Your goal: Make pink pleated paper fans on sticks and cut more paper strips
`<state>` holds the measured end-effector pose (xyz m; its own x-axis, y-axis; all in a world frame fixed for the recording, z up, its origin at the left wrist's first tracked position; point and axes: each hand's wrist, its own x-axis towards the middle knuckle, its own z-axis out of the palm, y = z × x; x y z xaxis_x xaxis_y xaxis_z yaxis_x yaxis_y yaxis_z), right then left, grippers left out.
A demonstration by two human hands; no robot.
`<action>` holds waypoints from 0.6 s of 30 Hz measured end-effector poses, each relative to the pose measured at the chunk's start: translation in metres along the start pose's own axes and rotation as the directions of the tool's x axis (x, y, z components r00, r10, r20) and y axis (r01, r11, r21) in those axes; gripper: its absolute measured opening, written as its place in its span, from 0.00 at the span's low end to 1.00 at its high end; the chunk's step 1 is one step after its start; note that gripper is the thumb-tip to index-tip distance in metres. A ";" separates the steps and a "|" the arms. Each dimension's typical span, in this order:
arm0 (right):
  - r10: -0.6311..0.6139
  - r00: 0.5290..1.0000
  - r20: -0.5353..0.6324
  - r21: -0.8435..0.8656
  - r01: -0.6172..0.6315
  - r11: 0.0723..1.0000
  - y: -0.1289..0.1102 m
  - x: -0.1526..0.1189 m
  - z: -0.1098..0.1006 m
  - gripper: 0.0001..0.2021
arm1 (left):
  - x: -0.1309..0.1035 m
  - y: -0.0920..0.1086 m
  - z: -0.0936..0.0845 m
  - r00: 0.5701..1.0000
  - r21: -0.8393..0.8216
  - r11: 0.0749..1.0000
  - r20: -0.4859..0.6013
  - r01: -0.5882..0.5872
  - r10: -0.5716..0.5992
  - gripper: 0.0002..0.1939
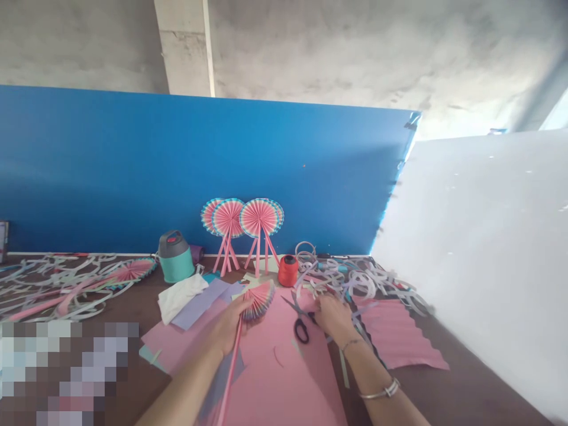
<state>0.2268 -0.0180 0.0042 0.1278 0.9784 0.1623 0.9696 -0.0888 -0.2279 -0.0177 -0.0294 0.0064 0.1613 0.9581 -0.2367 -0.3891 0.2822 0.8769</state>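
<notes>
My left hand (233, 322) is closed around a pleated paper fan (260, 299), pink with a multicoloured edge and partly spread. Its long pink handle (231, 378) runs down toward me. My right hand (332, 316) is at the right edge of the pink sheet (284, 367), fingers curled down among pale paper strips. What lies under those fingertips is hidden. Beside them lie scissors (302, 330) with dark handles, blades apart and pointing away to the left; one handle loop is close against the hand.
Finished round fans (260, 218) lean on the blue partition (177, 160). Before them stand a red thread spool (288, 272) and a teal-and-grey container (176, 260). Curled paper strips (364, 281) heap at both sides. A creased pink sheet (399, 334) lies right, a white cloth (181, 297) left.
</notes>
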 end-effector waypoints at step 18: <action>-0.348 0.842 -0.412 0.645 0.539 0.542 -0.045 -0.025 0.009 0.10 | -0.010 -0.018 0.005 0.723 0.804 0.192 0.365 -0.562 0.587 0.22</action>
<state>0.1782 -0.0364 0.0017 -0.1436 0.7783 0.6112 0.4597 0.5994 -0.6553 -0.0077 -0.0449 -0.0052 0.2195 0.8401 0.4961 0.5642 -0.5241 0.6379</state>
